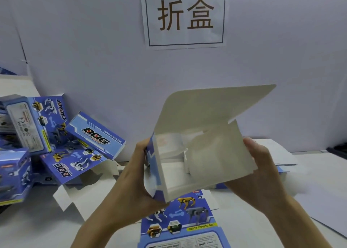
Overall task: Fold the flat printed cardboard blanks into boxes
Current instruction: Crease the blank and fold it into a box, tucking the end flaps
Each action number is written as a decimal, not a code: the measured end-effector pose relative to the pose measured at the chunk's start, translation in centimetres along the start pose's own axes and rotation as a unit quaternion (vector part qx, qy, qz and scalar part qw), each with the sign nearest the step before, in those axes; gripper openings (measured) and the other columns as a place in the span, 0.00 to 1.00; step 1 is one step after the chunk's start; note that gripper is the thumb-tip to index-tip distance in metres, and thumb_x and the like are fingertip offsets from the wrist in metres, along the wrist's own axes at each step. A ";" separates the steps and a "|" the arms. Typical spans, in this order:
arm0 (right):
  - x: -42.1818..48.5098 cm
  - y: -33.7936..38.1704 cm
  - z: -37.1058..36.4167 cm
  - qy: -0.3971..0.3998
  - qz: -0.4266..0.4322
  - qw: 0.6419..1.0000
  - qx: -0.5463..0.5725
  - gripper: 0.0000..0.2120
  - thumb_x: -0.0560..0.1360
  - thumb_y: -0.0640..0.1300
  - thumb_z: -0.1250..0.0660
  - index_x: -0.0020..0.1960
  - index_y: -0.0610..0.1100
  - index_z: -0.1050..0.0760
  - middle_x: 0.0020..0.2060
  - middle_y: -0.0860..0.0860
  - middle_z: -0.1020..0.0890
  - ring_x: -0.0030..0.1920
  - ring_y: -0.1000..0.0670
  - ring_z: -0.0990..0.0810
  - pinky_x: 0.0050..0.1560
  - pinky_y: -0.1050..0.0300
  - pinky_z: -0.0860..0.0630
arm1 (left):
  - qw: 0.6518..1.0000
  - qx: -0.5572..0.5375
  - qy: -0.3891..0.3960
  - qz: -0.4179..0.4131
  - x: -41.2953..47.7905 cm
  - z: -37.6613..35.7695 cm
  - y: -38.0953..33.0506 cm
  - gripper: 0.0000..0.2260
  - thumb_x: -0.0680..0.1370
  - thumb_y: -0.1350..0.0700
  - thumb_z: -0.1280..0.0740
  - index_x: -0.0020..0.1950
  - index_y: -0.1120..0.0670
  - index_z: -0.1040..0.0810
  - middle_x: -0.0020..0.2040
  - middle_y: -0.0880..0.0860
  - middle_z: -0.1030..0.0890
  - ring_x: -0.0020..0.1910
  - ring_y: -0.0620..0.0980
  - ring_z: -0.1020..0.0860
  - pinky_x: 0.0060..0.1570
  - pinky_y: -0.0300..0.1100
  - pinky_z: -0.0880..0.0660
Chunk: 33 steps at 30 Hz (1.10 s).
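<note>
box (202, 116): half folded, white inside facing the camera, top flap raised, held above the table (309, 200)
left hand (135, 182): fingers curled round the box's blue left wall
right hand (262, 172): pinching the right panel, thumb inside
blank (180, 221): flat on the table beneath the box, print up
pile (37, 135): folded boxes, far left

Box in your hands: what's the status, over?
Left grip and right grip both hold the half-folded box. Top flap raised, unclosed. Flat blank lies beneath; nothing blocking.
</note>
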State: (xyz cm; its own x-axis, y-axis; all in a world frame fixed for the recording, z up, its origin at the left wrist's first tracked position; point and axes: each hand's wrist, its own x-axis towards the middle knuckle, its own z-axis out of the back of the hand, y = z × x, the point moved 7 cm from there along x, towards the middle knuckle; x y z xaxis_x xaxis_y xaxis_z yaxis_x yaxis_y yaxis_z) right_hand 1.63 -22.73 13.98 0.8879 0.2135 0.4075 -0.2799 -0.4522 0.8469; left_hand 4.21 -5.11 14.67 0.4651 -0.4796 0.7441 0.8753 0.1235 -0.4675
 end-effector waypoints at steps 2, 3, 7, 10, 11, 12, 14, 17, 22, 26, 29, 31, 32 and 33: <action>-0.1 -0.8 1.4 -0.068 -0.025 0.996 -0.042 0.21 0.59 0.55 0.22 0.50 0.50 0.16 0.46 0.47 0.16 0.46 0.50 0.17 0.46 0.54 0.19 | 1.000 0.005 0.001 0.011 -0.1 -0.2 0.7 0.36 0.62 0.48 0.24 0.64 0.33 0.39 0.55 0.36 0.24 0.52 0.38 0.23 0.44 0.24 0.28; -0.1 -1.1 2.5 -0.134 -0.031 0.986 -0.096 0.15 0.62 0.52 0.25 0.47 0.48 0.16 0.44 0.45 0.16 0.43 0.50 0.18 0.45 0.51 0.20 | 1.000 0.024 0.005 0.013 -0.1 -0.1 0.8 0.36 0.62 0.49 0.23 0.63 0.35 0.38 0.54 0.38 0.24 0.52 0.40 0.23 0.43 0.24 0.28; -0.3 -0.6 3.6 -0.208 -0.039 0.889 -0.406 0.11 0.80 0.43 0.41 0.46 0.36 0.26 0.40 0.38 0.23 0.39 0.52 0.26 0.42 0.56 0.28 | 0.998 0.060 0.026 0.021 -0.1 0.4 1.5 0.42 0.60 0.58 0.18 0.64 0.35 0.37 0.55 0.42 0.23 0.53 0.38 0.23 0.42 0.23 0.28; -0.2 -1.7 2.3 -0.124 -0.099 0.910 -0.382 0.10 0.79 0.51 0.39 0.51 0.49 0.21 0.43 0.52 0.17 0.43 0.55 0.18 0.43 0.61 0.21 | 0.997 0.066 -0.003 0.032 -0.2 1.6 1.8 0.48 0.60 0.64 0.18 0.63 0.25 0.40 0.58 0.31 0.27 0.57 0.32 0.27 0.46 0.20 0.31; -0.3 -1.9 2.1 -0.118 -0.110 0.916 -0.367 0.09 0.79 0.51 0.39 0.51 0.51 0.22 0.43 0.54 0.17 0.43 0.55 0.17 0.40 0.58 0.19 | 0.997 0.061 -0.009 0.037 -0.1 1.7 1.8 0.48 0.61 0.62 0.18 0.64 0.25 0.40 0.59 0.28 0.29 0.59 0.29 0.29 0.46 0.19 0.31; -0.2 -1.9 2.2 -0.132 -0.109 0.912 -0.373 0.08 0.80 0.48 0.40 0.51 0.51 0.22 0.42 0.53 0.17 0.42 0.54 0.17 0.37 0.57 0.19 | 0.998 0.048 -0.015 0.041 -0.1 1.6 2.0 0.47 0.61 0.60 0.19 0.67 0.28 0.40 0.60 0.26 0.32 0.61 0.27 0.31 0.46 0.18 0.32; 0.0 -1.3 2.6 -0.205 -0.084 0.894 -0.390 0.11 0.82 0.41 0.44 0.48 0.45 0.24 0.42 0.45 0.20 0.39 0.49 0.18 0.31 0.55 0.20 | 0.997 0.022 -0.017 0.068 -0.1 1.4 2.3 0.44 0.62 0.53 0.21 0.70 0.33 0.41 0.64 0.25 0.36 0.63 0.24 0.35 0.45 0.16 0.33; -0.2 -0.4 3.3 -0.289 -0.063 0.871 -0.393 0.11 0.81 0.39 0.45 0.42 0.40 0.28 0.37 0.43 0.24 0.32 0.53 0.20 0.25 0.60 0.23 | 0.995 -0.013 0.025 0.099 -0.2 0.9 2.7 0.45 0.62 0.40 0.21 0.73 0.30 0.44 0.72 0.28 0.40 0.69 0.27 0.39 0.56 0.23 0.33; -0.4 -0.1 3.2 -0.308 -0.051 0.837 -0.450 0.15 0.81 0.39 0.45 0.36 0.39 0.34 0.31 0.45 0.28 0.24 0.60 0.24 0.20 0.69 0.30 | 0.966 -0.190 0.042 0.171 0.2 -0.5 3.0 0.43 0.50 0.22 0.30 0.65 0.26 0.33 0.65 0.25 0.31 0.64 0.26 0.32 0.52 0.22 0.31; -0.3 -0.6 3.1 -0.320 -0.069 0.845 -0.423 0.11 0.81 0.40 0.45 0.42 0.38 0.31 0.37 0.44 0.25 0.33 0.48 0.20 0.27 0.54 0.20 | 0.962 -0.193 0.027 0.192 -0.2 -1.3 3.3 0.48 0.55 0.24 0.30 0.73 0.38 0.36 0.69 0.34 0.30 0.63 0.32 0.28 0.49 0.27 0.27; -0.4 -0.4 2.9 -0.326 -0.066 0.839 -0.430 0.10 0.81 0.40 0.44 0.43 0.38 0.31 0.40 0.42 0.26 0.36 0.47 0.20 0.25 0.58 0.22 | 0.964 -0.168 0.018 0.206 -0.2 -0.9 3.3 0.47 0.53 0.21 0.33 0.70 0.34 0.33 0.68 0.37 0.29 0.62 0.34 0.26 0.48 0.29 0.26; -0.4 -0.4 2.7 -0.330 -0.065 0.846 -0.413 0.10 0.81 0.39 0.45 0.42 0.40 0.30 0.40 0.43 0.25 0.35 0.47 0.20 0.25 0.56 0.22 | 0.963 -0.154 0.043 0.217 -0.3 -1.3 3.2 0.46 0.48 0.19 0.34 0.66 0.27 0.35 0.71 0.34 0.34 0.66 0.33 0.30 0.55 0.31 0.27; -0.4 -0.5 2.6 -0.331 -0.064 0.850 -0.405 0.10 0.80 0.38 0.45 0.42 0.40 0.30 0.40 0.43 0.25 0.33 0.49 0.20 0.26 0.55 0.21 | 0.962 -0.155 0.051 0.218 -0.3 -1.6 3.3 0.47 0.46 0.19 0.35 0.66 0.25 0.36 0.73 0.34 0.38 0.69 0.34 0.34 0.61 0.34 0.29; -0.4 -0.4 2.5 -0.336 -0.063 0.850 -0.401 0.10 0.80 0.38 0.45 0.42 0.40 0.30 0.39 0.44 0.25 0.30 0.50 0.20 0.26 0.53 0.21 | 0.962 -0.145 0.070 0.219 -0.4 -1.9 3.1 0.50 0.45 0.18 0.36 0.67 0.26 0.38 0.75 0.35 0.40 0.72 0.35 0.37 0.67 0.36 0.34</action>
State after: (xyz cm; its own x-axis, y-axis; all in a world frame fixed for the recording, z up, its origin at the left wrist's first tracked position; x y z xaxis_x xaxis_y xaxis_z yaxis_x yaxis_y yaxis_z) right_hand 2.28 -24.81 12.59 0.8621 -0.4481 0.2368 -0.0860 0.3311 0.9397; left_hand 6.54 -6.17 12.04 0.7410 -0.5522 0.3820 0.5151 0.1025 -0.8510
